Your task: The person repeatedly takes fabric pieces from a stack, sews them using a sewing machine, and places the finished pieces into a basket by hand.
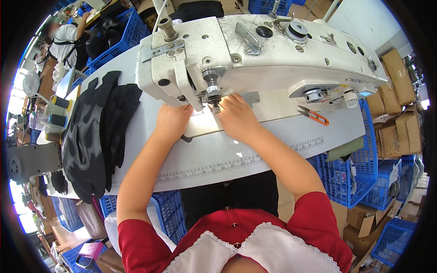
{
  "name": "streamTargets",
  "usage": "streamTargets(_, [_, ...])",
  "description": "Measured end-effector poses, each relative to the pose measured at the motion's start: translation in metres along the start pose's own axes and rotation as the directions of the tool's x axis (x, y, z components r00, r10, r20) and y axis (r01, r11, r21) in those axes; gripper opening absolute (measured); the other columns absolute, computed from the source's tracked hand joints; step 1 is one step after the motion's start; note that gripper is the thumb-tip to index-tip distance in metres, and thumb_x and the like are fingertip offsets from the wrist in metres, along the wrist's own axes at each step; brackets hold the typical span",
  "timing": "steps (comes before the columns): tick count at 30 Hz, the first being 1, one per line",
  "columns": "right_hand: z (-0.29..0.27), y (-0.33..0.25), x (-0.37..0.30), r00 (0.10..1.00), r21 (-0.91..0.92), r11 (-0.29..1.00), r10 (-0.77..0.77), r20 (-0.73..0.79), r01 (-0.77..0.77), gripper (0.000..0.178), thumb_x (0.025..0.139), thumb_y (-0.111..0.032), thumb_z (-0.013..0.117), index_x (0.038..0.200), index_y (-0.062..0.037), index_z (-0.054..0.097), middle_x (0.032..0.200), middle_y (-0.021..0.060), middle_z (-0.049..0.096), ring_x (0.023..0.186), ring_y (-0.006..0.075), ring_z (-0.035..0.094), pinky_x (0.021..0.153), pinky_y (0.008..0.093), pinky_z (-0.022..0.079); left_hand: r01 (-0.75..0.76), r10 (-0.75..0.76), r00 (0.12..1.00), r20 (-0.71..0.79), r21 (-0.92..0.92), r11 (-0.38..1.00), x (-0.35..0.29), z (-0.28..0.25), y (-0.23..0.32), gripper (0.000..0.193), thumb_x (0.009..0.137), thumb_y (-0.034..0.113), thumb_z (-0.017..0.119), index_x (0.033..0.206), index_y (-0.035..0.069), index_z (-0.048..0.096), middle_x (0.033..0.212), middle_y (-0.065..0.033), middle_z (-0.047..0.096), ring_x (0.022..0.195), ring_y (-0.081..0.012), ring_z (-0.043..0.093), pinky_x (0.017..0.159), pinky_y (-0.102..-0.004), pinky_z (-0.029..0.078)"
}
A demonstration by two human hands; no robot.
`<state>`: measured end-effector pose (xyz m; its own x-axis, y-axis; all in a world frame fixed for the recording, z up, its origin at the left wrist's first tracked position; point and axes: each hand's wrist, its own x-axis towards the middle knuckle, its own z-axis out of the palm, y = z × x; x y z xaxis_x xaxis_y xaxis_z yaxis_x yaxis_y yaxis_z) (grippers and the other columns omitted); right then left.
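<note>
Left hand (pixel 174 122), right hand (pixel 237 119) at sewing machine (pixel 268 57), can't tell grip. Inward drift risks a punctured finger.

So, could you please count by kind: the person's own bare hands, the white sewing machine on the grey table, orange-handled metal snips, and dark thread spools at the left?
Left hand and right hand: 2
White sewing machine: 1
Orange-handled metal snips: 1
Dark thread spools: 2
Total: 6

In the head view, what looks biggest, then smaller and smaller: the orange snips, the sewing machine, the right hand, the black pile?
1. Sewing machine
2. Black pile
3. Right hand
4. Orange snips
</note>
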<state>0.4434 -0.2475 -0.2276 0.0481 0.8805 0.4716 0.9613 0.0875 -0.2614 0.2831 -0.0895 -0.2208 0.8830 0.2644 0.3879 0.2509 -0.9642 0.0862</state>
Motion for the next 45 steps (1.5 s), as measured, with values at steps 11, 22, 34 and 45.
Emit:
streamTargets(11, [0.001,0.001,-0.001,0.999,-0.004,0.999,0.037,0.027,-0.037,0.012,0.077,-0.006,0.058,0.087,-0.0024,0.065,0.100,0.0147,0.059,0.107,0.0318,0.053,0.100,0.0414,0.040,0.057,-0.071,0.993,0.093,0.142,0.988,0.003,-0.001,0.009,0.008,0.074,0.006,0.062,0.080,0.005,0.066,0.078,-0.0091,0.064,0.078,-0.0257,0.066,0.063,-0.0403,0.053])
streamTargets(22, [0.013,0.006,-0.007,0.967,-0.052,0.991,0.132,0.216,-0.124,0.043,0.084,-0.007,0.054,0.127,-0.0129,0.059,0.127,0.0232,0.052,0.121,0.0442,0.044,0.102,0.0531,0.035,0.290,-0.322,0.946,-0.024,0.504,0.814,-0.110,-0.046,0.073,0.031,0.072,0.014,0.061,0.099,-0.002,0.064,0.077,-0.0040,0.057,0.072,-0.0168,0.058,0.050,-0.0260,0.047])
streamTargets(34, [0.013,0.004,-0.007,0.987,-0.161,0.986,-0.013,0.159,0.039,0.043,0.092,-0.008,0.046,0.135,-0.0119,0.050,0.128,0.0141,0.051,0.123,0.0318,0.045,0.106,0.0497,0.029,0.789,-0.593,0.611,-0.524,0.351,0.504,-0.418,-0.111,0.064,0.019,0.088,0.017,0.064,0.099,0.002,0.065,0.079,-0.0078,0.067,0.065,-0.0193,0.064,0.064,-0.0329,0.051])
streamTargets(45, [0.012,-0.002,-0.004,0.990,-0.148,0.988,0.063,0.125,-0.044,0.041,0.087,-0.007,0.050,0.128,-0.0106,0.054,0.130,0.0120,0.051,0.127,0.0314,0.044,0.112,0.0516,0.025,0.910,-0.909,-0.307,0.282,0.367,-0.193,-0.646,0.012,0.020,0.022,0.086,0.018,0.059,0.097,0.008,0.075,0.106,-0.0172,0.069,0.103,-0.0346,0.064,0.093,-0.0428,0.047])
